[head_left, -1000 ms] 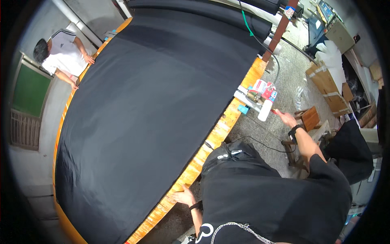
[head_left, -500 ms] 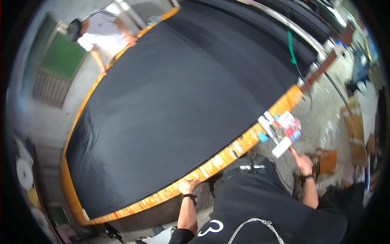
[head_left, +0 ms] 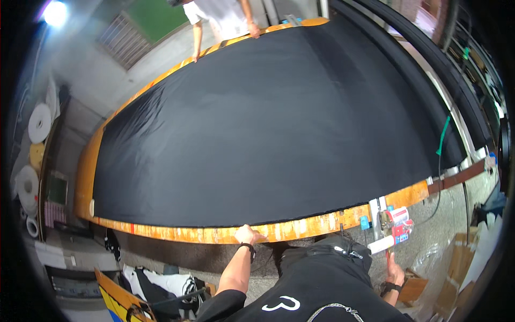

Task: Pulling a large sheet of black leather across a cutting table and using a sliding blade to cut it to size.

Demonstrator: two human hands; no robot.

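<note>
A large sheet of black fabric point(head_left: 257, 134) lies spread over a long table with a worn orange wooden edge point(head_left: 185, 234). My left hand point(head_left: 248, 234) rests on the near edge, its fingers bent at the fabric's border and its thumb pointing right. At the near right, a white and red device point(head_left: 397, 228) with a white cylinder sits on metal bars across the edge. Just below it, my right hand point(head_left: 395, 270) is closed around a red handle point(head_left: 388, 256). The handle's join to the device is partly hidden.
Across the table a co-worker point(head_left: 225, 19) has both hands on the far edge. Long black fabric rolls point(head_left: 424, 59) lie at the right. A black cable with a green strip point(head_left: 443, 137) hangs there. White rolls point(head_left: 39, 123) stand left; cardboard point(head_left: 456, 268) is at lower right.
My view has turned, so the table lies more level and its near left side shows more. Both hands keep their places, the left at the edge and the right by the device.
</note>
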